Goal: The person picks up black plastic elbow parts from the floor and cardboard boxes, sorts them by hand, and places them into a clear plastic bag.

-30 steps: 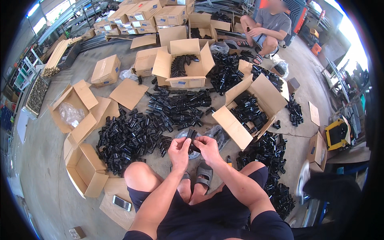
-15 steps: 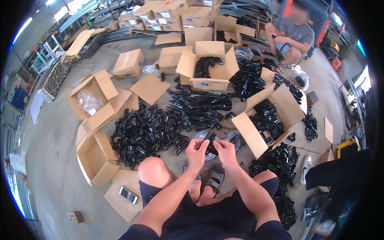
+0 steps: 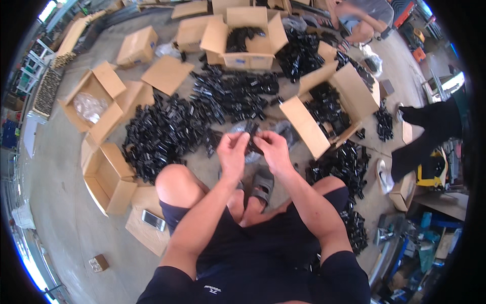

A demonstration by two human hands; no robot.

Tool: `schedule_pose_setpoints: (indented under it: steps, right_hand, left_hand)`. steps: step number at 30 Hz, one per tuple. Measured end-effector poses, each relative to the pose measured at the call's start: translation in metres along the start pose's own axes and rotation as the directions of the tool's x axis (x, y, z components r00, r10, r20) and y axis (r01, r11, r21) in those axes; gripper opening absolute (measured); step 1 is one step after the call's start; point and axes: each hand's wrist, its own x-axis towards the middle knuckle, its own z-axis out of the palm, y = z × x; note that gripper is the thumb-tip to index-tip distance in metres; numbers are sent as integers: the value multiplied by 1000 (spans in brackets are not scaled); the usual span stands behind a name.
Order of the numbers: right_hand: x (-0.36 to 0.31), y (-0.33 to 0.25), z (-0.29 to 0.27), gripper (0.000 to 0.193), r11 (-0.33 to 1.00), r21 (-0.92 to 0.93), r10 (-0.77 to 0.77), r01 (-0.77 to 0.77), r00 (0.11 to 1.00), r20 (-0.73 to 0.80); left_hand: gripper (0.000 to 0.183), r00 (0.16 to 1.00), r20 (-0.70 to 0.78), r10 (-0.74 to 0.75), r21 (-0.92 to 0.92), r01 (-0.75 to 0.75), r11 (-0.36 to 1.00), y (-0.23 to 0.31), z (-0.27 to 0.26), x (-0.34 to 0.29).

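My left hand (image 3: 232, 154) and my right hand (image 3: 274, 152) are close together above my sandals, fingers closed on a small black part (image 3: 251, 139). It looks like dark plastic, but the fingers hide much of its shape. A crumpled clear plastic bag (image 3: 286, 133) lies on the floor just beyond my hands. To the left spreads a heap of similar black parts (image 3: 162, 139), and more rows of black parts (image 3: 235, 93) lie farther out. An open cardboard box (image 3: 316, 142) with black parts inside stands to the right.
Another open carton (image 3: 249, 61) holds black parts at the back. Two open cartons (image 3: 121, 195) stand at left, near a phone (image 3: 153, 220) on cardboard. Someone in black trousers (image 3: 430, 134) is close at right; another person (image 3: 362, 23) crouches at far right.
My view has tilted downward, so the surroundings sit higher in the picture. Both hands still hold the black part. At right, more of the black-trousered person's legs shows.
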Motion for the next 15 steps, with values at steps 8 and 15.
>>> schedule_pose_setpoints:
  steps: [8,15]
  right_hand:
    - [-4,-2,3,14,993,-113,-44,37,997,-66]
    - [-5,-7,3,13,996,82,47,-44,999,-28]
  left_hand:
    - [15,999,36,-3,-44,5,999,0,2,-2]
    - [15,998,53,19,-61,-15,998,-3,3,0]
